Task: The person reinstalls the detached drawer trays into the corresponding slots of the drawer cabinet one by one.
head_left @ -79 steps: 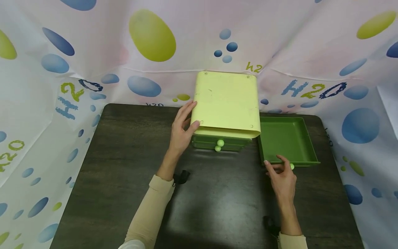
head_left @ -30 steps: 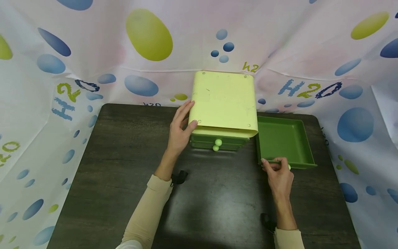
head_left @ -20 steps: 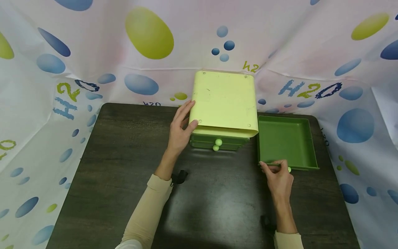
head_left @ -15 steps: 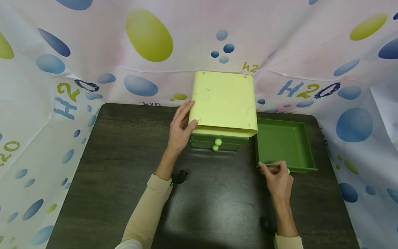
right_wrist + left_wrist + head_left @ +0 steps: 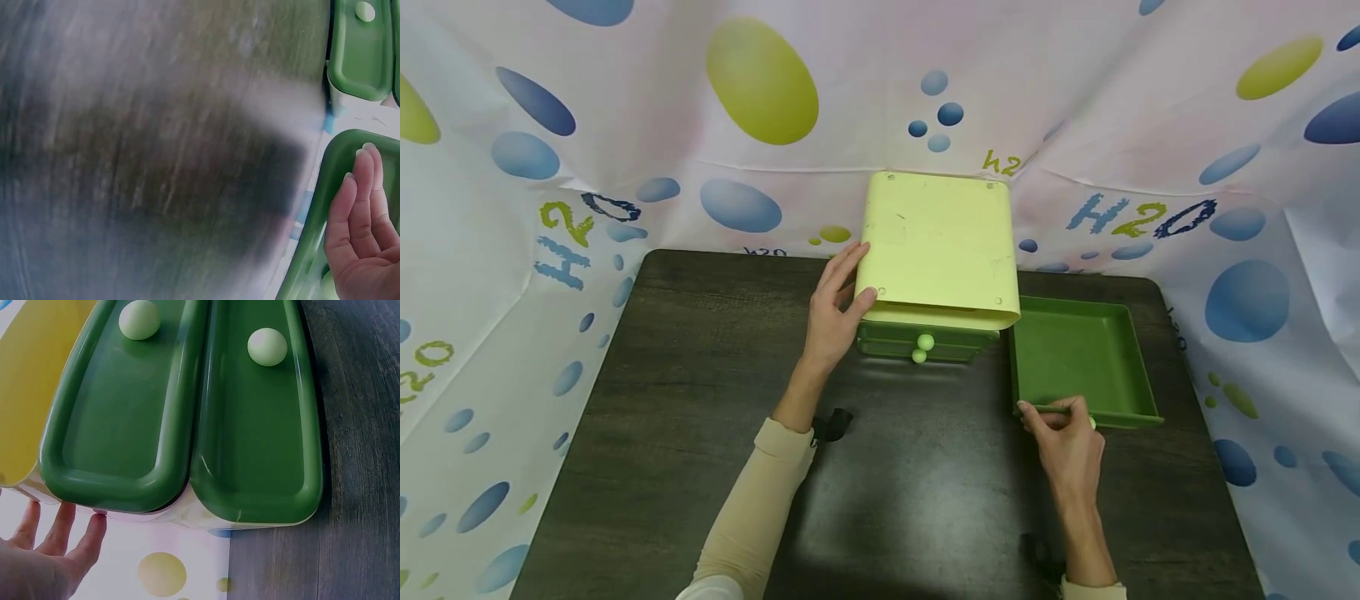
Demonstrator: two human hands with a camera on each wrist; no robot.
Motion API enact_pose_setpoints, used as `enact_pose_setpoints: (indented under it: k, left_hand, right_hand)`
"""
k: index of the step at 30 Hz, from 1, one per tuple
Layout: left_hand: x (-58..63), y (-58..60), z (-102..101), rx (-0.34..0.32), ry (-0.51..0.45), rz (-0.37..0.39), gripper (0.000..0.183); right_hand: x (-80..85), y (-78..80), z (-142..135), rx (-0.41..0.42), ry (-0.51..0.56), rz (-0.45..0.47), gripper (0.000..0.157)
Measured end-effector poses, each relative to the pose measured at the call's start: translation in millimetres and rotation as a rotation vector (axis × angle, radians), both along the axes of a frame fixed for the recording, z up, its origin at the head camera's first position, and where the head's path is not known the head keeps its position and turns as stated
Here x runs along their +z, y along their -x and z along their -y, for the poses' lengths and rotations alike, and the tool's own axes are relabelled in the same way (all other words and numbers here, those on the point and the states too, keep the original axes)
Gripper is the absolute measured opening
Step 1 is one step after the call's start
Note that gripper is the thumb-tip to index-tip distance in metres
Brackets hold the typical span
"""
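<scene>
A pale yellow mini chest of drawers (image 5: 936, 237) stands at the table's back edge. Two green drawers (image 5: 119, 419) with round light-green knobs (image 5: 267, 347) sit in its lower part; a gap shows under its top. The left hand (image 5: 833, 325) rests along the chest's left side, fingers extended, thumb at the front top corner. To the right of the chest, a loose, empty green drawer (image 5: 1082, 354) lies on the table. The right hand (image 5: 1070, 454) grips its front panel near the left corner, beside the knob (image 5: 1092, 423). In the right wrist view several fingers (image 5: 361, 206) lie against that panel.
The dark wooden table (image 5: 715, 400) extends in front of and left of the chest. A white curtain (image 5: 655, 92) with blue and lime spots hangs close behind and at both sides. The loose drawer lies near the table's right edge.
The right hand has taken hold of the loose drawer's front panel and drawn the drawer toward the person and slightly left. The left hand and the chest have stayed in place.
</scene>
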State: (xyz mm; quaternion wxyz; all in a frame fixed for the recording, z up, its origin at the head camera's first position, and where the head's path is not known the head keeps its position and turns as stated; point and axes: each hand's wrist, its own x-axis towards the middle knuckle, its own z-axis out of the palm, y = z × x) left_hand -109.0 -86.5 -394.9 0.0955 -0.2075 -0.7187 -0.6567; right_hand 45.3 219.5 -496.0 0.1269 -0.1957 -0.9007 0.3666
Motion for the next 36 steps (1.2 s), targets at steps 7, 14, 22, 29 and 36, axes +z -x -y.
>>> enact_pose_setpoints:
  k: [7,14,22,29,36]
  left_hand:
    - [0.5,-0.2,0.4,0.003,0.002,0.009,0.053]
    - [-1.2,-0.9,-0.4,-0.003,-0.002,0.003,0.053]
    - [0.5,-2.0,0.9,0.013,-0.002,0.001,0.051]
    - [1.3,-2.2,-0.1,0.031,0.017,0.004,0.060]
    - [1.8,-1.3,0.1,0.028,0.017,0.005,0.062]
  right_hand:
    - [7.3,-4.2,4.5,0.009,-0.029,-0.026,0.039]
    - [17.3,-15.5,8.3,-0.022,-0.083,0.020,0.041]
    - [25.3,-31.2,18.5,-0.009,-0.077,-0.006,0.038]
    - [28.0,-41.1,22.4,0.018,-0.092,-0.048,0.036]
    - [37.9,-46.1,24.3,0.018,-0.120,-0.049,0.037]
